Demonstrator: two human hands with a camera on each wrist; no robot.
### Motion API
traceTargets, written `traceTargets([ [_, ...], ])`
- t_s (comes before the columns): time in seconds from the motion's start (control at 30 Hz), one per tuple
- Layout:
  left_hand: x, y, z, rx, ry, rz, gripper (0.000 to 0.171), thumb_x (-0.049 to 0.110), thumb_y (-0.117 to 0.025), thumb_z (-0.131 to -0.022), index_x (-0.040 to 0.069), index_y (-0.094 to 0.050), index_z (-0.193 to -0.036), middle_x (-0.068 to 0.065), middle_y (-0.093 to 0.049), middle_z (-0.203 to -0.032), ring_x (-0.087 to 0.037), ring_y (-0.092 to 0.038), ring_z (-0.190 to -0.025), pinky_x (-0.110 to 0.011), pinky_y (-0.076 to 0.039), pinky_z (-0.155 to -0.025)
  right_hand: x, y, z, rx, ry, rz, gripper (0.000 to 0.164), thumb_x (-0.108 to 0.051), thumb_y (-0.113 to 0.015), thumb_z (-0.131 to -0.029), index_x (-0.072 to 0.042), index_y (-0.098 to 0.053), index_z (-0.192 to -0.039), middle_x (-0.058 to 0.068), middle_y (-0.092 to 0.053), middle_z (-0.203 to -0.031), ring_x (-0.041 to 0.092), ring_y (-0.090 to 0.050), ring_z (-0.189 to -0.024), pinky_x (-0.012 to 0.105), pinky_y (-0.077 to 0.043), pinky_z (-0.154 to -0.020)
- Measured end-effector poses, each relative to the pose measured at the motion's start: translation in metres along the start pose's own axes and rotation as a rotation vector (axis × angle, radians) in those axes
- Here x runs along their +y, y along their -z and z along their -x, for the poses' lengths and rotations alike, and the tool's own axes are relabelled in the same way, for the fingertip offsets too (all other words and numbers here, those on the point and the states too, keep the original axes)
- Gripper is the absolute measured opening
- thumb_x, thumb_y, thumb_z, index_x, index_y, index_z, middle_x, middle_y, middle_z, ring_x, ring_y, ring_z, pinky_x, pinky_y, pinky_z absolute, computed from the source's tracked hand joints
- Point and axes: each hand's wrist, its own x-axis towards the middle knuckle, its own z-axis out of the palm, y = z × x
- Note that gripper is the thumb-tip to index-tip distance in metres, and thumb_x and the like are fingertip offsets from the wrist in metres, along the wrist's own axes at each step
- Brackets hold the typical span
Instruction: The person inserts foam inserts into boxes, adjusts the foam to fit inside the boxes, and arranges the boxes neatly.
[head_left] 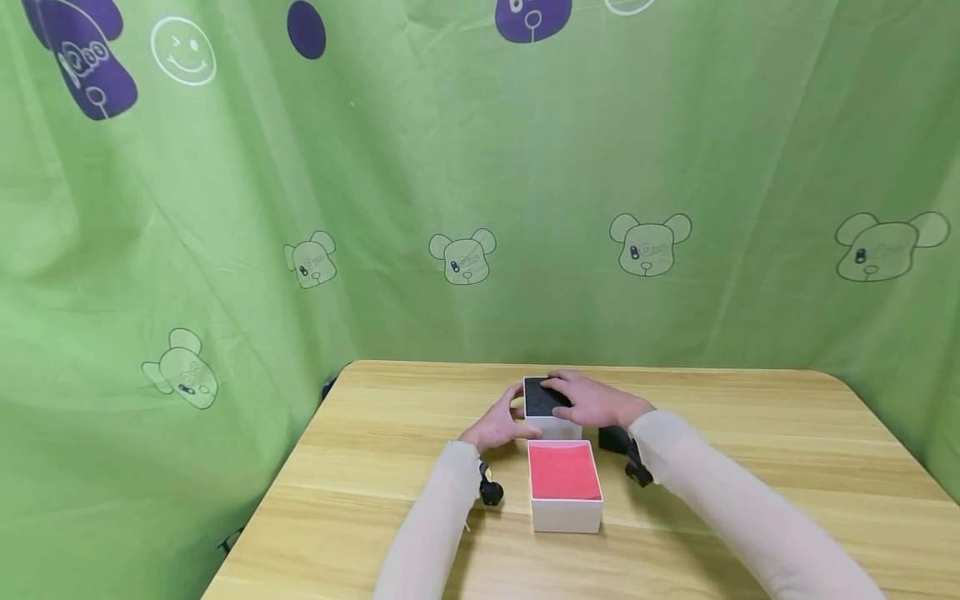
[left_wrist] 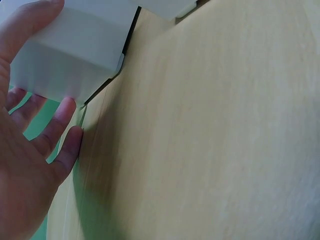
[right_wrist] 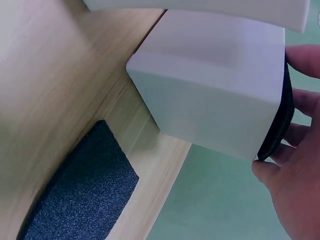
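Observation:
A white box (head_left: 553,428) stands toward the back of the table with a black foam pad (head_left: 542,402) at its top. My left hand (head_left: 498,423) holds this box from the left, its thumb on the near face in the left wrist view and the other fingers spread around the side. Across the pad lies my right hand (head_left: 592,403), touching it with spread fingers. In the right wrist view the pad's edge (right_wrist: 281,117) bulges slightly above the box rim. A second white box (head_left: 567,517), with a red lining or sheet (head_left: 564,472) inside, stands just in front.
Another black foam piece (right_wrist: 85,185) lies on the wooden table (head_left: 750,467) to the right of the boxes, partly behind my right wrist in the head view. A green curtain (head_left: 555,317) hangs behind the table. Dark wrist cameras (head_left: 491,490) sit under both forearms.

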Motion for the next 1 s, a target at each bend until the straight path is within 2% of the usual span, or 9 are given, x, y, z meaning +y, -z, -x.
traceTargets([
  [0.57, 0.0008, -0.0014, 0.0012, 0.001, -0.01, -0.011, 0.093, 0.01, -0.08, -0.076, 0.016, -0.022, -0.148, -0.004, -0.03, -0.148, -0.017, -0.054, -0.113, -0.029, -0.048, -0.087, 0.0002, -0.004, -0.0004, -0.008, -0.001, 0.041, 0.05, -0.029, -0.047, -0.097, -0.004, -0.044, -0.141, 0.023, -0.026, -0.149, 0.039, -0.03, -0.133, 0.053, -0.031, -0.104],
  [0.77, -0.0021, -0.0016, 0.0005, -0.002, -0.011, -0.009, 0.094, 0.009, -0.08, -0.075, 0.014, -0.021, -0.148, -0.005, -0.029, -0.149, -0.018, -0.054, -0.113, -0.029, -0.049, -0.086, 0.0015, -0.0052, 0.0011, 0.01, 0.022, 0.051, 0.048, -0.028, -0.048, -0.098, -0.003, -0.046, -0.139, 0.025, -0.028, -0.147, 0.041, -0.031, -0.132, 0.054, -0.03, -0.105],
  [1.0, -0.0017, -0.0014, -0.0003, 0.002, -0.001, 0.016, 0.094, 0.007, -0.08, -0.075, 0.017, -0.022, -0.148, -0.003, -0.031, -0.148, -0.017, -0.054, -0.113, -0.03, -0.048, -0.088, 0.0091, -0.0073, 0.0093, 0.067, 0.019, 0.006, 0.046, -0.025, -0.049, -0.097, -0.002, -0.048, -0.137, 0.024, -0.029, -0.147, 0.041, -0.036, -0.129, 0.054, -0.033, -0.103],
])
